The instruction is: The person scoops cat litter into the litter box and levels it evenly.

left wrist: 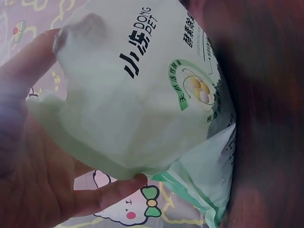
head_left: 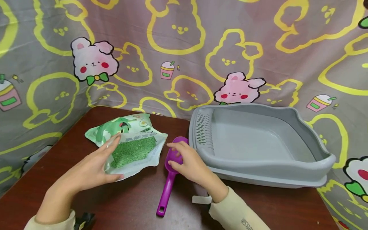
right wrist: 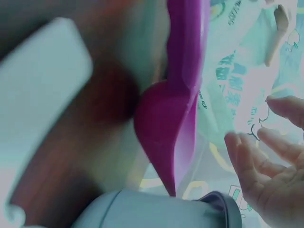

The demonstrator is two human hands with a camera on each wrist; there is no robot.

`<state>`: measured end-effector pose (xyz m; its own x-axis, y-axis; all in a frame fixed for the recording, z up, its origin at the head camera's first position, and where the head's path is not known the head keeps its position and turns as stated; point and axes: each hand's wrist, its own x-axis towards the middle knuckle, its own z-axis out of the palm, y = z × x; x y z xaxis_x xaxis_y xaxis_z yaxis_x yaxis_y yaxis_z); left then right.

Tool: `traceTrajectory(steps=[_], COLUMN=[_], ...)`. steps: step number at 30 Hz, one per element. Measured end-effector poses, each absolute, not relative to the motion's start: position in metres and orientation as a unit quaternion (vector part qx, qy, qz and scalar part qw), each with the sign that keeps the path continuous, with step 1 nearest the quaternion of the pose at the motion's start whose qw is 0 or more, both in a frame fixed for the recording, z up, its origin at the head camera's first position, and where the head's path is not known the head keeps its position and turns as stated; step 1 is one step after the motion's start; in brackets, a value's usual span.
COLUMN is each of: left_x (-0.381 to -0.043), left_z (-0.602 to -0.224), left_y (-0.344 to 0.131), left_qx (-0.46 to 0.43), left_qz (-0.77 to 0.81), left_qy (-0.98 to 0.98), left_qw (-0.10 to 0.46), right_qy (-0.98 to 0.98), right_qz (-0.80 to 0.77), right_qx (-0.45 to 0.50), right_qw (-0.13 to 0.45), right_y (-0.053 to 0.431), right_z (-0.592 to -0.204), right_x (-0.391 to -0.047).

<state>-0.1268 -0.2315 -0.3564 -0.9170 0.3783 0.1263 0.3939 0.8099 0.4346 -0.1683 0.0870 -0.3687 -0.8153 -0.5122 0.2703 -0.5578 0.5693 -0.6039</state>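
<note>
A green-and-white bag (head_left: 107,131) of green granules (head_left: 133,151) lies on its side with its mouth open toward me. My left hand (head_left: 86,172) cups the left side of that mouth, thumb and fingers spread wide along the rim; the left wrist view shows fingertips against the bag (left wrist: 128,109). To its right, a purple scoop (head_left: 165,195) lies on the table, handle toward me. Over the scoop's bowl hovers my right hand (head_left: 191,163), fingers loosely bent with nothing held. In the right wrist view its fingers (right wrist: 247,161) are apart from the scoop (right wrist: 164,118).
A large grey litter tray (head_left: 258,164) with a slotted step stands right of the scoop. The brown table (head_left: 129,204) meets a cartoon-print cloth (head_left: 189,68) at its back and sides. A white strap (head_left: 201,200) sits by my right wrist.
</note>
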Motion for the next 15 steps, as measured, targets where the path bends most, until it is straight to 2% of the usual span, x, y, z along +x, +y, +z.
traceTrajectory(steps=[15], left_x=[-0.128], left_z=[-0.358], left_y=[-0.233], left_qx=[-0.206], left_qz=[-0.231], left_qy=[-0.951], left_qw=[0.027], right_qy=[-0.869], right_qz=[0.385], right_qx=[0.296], right_qw=[-0.091], right_y=[0.120], right_z=[-0.400], right_x=[-0.138])
